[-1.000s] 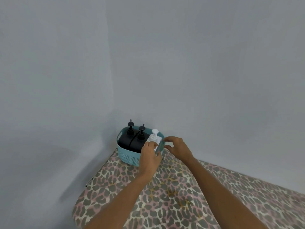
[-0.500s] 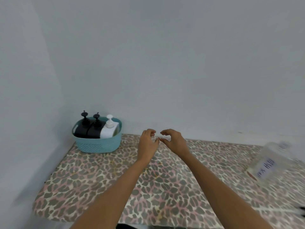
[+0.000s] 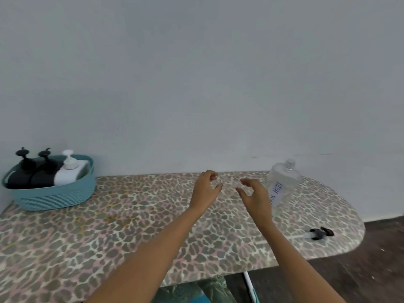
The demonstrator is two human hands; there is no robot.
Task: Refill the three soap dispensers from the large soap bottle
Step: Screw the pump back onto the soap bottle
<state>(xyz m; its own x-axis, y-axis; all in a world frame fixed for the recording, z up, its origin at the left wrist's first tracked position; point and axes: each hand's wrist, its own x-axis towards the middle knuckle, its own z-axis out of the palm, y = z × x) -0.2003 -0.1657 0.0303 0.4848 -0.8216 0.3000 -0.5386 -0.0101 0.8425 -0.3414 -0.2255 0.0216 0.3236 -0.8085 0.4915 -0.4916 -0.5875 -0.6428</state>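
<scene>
Two hands hover over the bench (image 3: 131,226), apart from each other. The left hand (image 3: 205,190) and the right hand (image 3: 254,196) both have fingers and thumb loosely curled, and neither grips anything that shows. Just right of the right hand stands one large soap bottle (image 3: 285,182). It is clear, its threaded neck is bare at the top, and a white label with blue handwriting runs sideways down its front. Whether the right hand touches it cannot be told. One black pump head (image 3: 320,232) with a pale tube lies flat on the bench, near its right end and apart from the bottle. Well away, at the far left against the wall, sits one teal basket (image 3: 54,199). It holds three dispensers side by side: two black dispensers (image 3: 18,179) (image 3: 43,178) and one white dispenser (image 3: 70,173), each with its pump on.
</scene>
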